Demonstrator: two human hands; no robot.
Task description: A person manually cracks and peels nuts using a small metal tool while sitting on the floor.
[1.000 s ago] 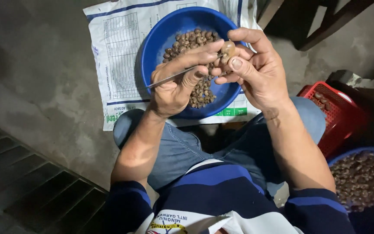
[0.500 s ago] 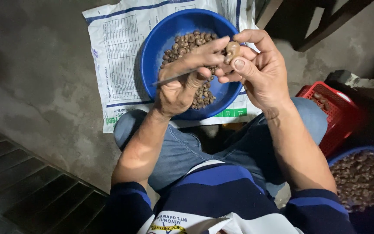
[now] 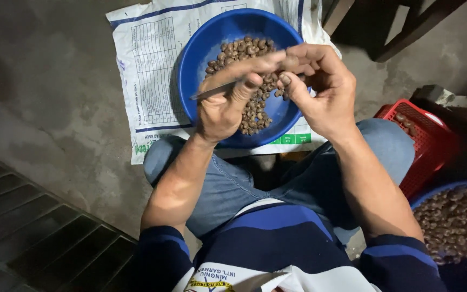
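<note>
My left hand [image 3: 228,103] grips a thin metal pick [image 3: 212,91] whose tip points at a small brown nut [image 3: 289,63]. That nut is pinched in the fingertips of my right hand [image 3: 320,92], mostly hidden by my fingers. Both hands hover over a blue bowl [image 3: 201,48] holding several brown nuts [image 3: 247,50]. The bowl rests on a white printed sack [image 3: 147,70] spread on the concrete floor.
A red plastic basket [image 3: 420,138] stands by my right knee. Another blue bowl of dark nuts [image 3: 452,221] sits at the lower right. A metal floor grate [image 3: 33,227] lies at the lower left. Dark furniture legs [image 3: 406,27] stand at the top right.
My right fingers have curled tighter around the nut, hiding most of it. Both hands have dropped slightly toward the bowl. The pick stays in my left hand.
</note>
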